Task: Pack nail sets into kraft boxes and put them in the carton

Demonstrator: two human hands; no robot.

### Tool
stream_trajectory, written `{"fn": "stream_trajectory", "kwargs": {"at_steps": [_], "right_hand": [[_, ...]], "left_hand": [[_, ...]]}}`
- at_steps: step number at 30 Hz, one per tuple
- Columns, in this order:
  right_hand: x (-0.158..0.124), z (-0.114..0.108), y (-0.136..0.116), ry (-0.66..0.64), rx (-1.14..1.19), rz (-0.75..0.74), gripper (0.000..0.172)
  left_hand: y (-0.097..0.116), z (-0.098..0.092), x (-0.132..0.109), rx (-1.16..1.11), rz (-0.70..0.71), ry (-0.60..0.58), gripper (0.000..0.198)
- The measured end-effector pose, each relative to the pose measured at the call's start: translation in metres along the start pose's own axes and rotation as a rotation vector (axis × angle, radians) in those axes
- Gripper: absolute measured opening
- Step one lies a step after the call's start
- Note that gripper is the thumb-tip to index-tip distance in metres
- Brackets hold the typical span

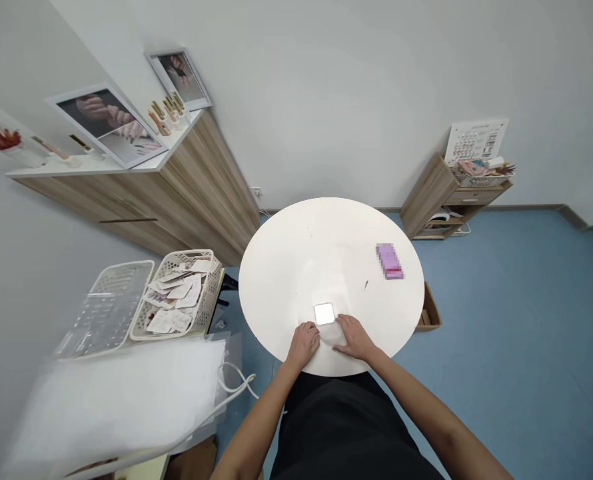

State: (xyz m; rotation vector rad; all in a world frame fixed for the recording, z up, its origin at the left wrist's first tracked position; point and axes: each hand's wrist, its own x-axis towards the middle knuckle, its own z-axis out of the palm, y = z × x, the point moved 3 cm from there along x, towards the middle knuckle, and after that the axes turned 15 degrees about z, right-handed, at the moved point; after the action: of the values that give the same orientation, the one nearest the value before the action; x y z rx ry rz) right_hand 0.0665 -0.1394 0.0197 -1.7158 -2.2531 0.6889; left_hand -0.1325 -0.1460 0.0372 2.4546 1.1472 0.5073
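Observation:
A small white square with rounded corners and a thin metallic-looking rim (324, 313) lies flat on the white oval table (276, 267). My left hand (304, 343) rests on the tabletop just left of and below it, fingers bent and thumb slightly apart. On the other side, my right hand (355, 338) has its thumb and fingers spread, fingertips near the square's right edge. A faint, shiny patch shows between the hands; I cannot tell whether it is clear film or a reflection. Neither hand visibly grips anything.
A blurred purple item (390, 261) lies at the table's right. To the left stand a white basket of packets (176, 293) and a clear-lidded tray (116, 307), with a pale lamp-like panel (126, 400) in front. A wooden cabinet (201, 193) and a small shelf (426, 193) line the wall.

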Motion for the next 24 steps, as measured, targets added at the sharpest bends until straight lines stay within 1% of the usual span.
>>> {"fn": "stream_trajectory", "kwargs": {"at_steps": [1,3,5,6,8,10,12,13,14,17,18,19,21,22,24], "right_hand": [[-0.006,0.001,0.003,-0.002,-0.014,0.008,0.063],[-0.009,0.000,0.009,-0.003,-0.026,0.052,0.045],[-0.003,-0.007,0.012,0.006,-0.002,0.120,0.031],[0.003,-0.011,0.013,0.010,0.021,0.151,0.029],[0.015,-0.020,0.012,0.001,0.073,0.202,0.030],[0.027,-0.025,0.009,-0.042,0.120,0.242,0.039],[0.037,-0.024,0.006,-0.099,0.136,0.269,0.049],[0.041,-0.023,0.005,-0.122,0.128,0.281,0.050],[0.046,-0.021,0.004,-0.139,0.116,0.299,0.046],[0.059,-0.014,0.010,-0.137,0.093,0.421,0.015],[0.063,-0.013,0.012,-0.125,0.097,0.469,0.013],[0.067,-0.011,0.015,-0.113,0.103,0.507,0.014],[0.074,-0.008,0.019,-0.105,0.113,0.553,0.015],[0.077,-0.007,0.021,-0.108,0.116,0.567,0.015],[0.082,-0.004,0.023,-0.119,0.114,0.593,0.014]], "left_hand": [[-0.002,-0.004,0.004,-0.031,0.002,0.007,0.017],[-0.008,-0.012,0.012,-0.087,-0.019,0.010,0.017],[-0.016,-0.019,0.021,-0.145,-0.061,0.010,0.019],[-0.021,-0.022,0.025,-0.179,-0.085,0.012,0.020],[-0.030,-0.025,0.033,-0.254,-0.148,0.023,0.022],[-0.039,-0.025,0.039,-0.311,-0.229,0.037,0.022],[-0.045,-0.023,0.044,-0.329,-0.294,0.046,0.023],[-0.047,-0.021,0.046,-0.325,-0.314,0.048,0.023],[-0.049,-0.019,0.048,-0.316,-0.327,0.050,0.023],[-0.050,-0.014,0.051,-0.274,-0.358,0.067,0.023],[-0.049,-0.015,0.051,-0.228,-0.371,0.091,0.023],[-0.047,-0.016,0.050,-0.160,-0.377,0.121,0.023],[-0.040,-0.017,0.047,-0.003,-0.327,0.145,0.024],[-0.034,-0.015,0.046,0.060,-0.261,0.119,0.026],[-0.022,-0.007,0.042,0.108,-0.078,-0.005,0.034]]}}
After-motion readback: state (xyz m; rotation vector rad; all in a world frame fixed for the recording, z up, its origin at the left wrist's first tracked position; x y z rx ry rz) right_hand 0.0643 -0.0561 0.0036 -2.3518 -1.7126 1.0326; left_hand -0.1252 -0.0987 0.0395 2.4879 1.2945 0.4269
